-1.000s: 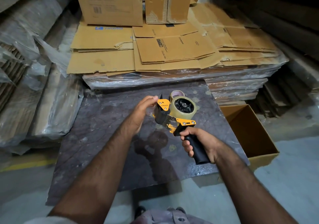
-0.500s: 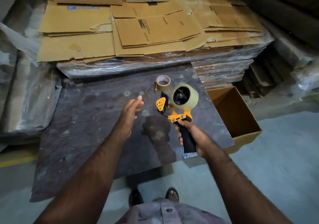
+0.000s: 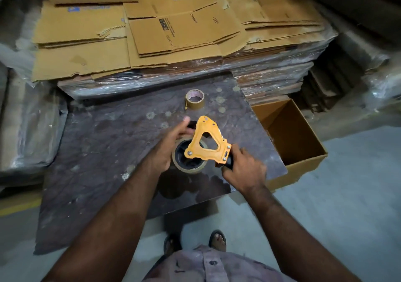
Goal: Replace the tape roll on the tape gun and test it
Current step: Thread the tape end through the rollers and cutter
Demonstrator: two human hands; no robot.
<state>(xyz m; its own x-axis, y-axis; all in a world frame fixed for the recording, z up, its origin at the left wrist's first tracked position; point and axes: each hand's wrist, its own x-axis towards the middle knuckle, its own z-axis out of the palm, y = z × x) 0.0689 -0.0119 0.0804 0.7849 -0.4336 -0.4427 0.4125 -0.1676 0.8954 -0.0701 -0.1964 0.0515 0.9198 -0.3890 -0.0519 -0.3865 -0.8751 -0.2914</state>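
Observation:
The orange and black tape gun [image 3: 206,142] is turned flat, its orange side plate facing up, just above the dark board [image 3: 104,147]. A roll of clear-brown tape [image 3: 188,161] sits on its black hub under the plate. My right hand [image 3: 244,168] is closed around the black handle at the gun's right end. My left hand [image 3: 171,147] grips the roll's left side, fingers reaching to the gun's front end. A nearly used-up tape roll [image 3: 194,98] stands on the board behind the gun.
An open cardboard box [image 3: 301,151] stands at the board's right edge. Flattened cartons on a plastic-wrapped stack [image 3: 173,34] rise behind the board. Wrapped bundles [image 3: 28,129] lie to the left. Grey floor and my sandalled feet [image 3: 217,238] are below.
The tape gun has been turned from upright to flat, side plate up, and lowered toward the board. My left hand, free before, has come in and taken hold of the roll.

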